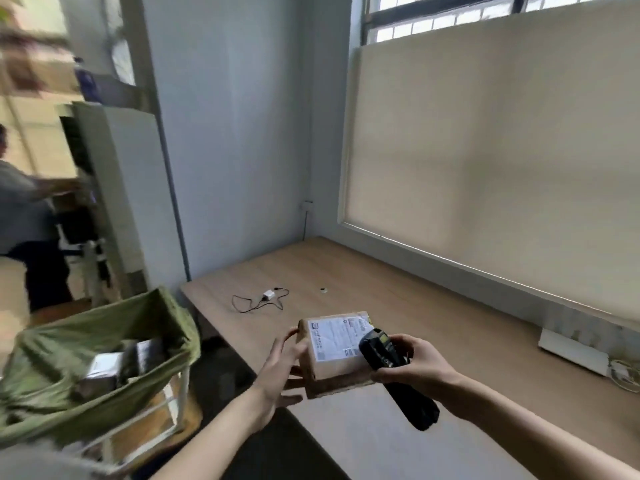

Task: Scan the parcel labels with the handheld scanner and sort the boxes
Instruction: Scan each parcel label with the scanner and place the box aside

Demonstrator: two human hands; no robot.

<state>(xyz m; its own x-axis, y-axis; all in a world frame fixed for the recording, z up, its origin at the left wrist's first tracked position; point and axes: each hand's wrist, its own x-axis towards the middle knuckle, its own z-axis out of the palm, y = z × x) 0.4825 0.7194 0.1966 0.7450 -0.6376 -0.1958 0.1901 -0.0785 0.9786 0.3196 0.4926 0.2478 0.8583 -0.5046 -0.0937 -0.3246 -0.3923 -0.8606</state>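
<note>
A brown cardboard parcel (332,362) with a white shipping label (334,337) on top is held above the near edge of the wooden table (346,275). My left hand (282,372) holds the parcel by its left side, fingers under and thumb along its edge. My right hand (414,363) grips a black handheld scanner (394,372), whose head lies over the label's right end. The scanner's handle points back toward me.
A green fabric bin (114,344) on a white frame stands at the left and holds several parcels (117,367). A white charger with a black cable (266,296) lies on the table. A white device (571,351) sits by the window wall. Another person (24,216) stands far left.
</note>
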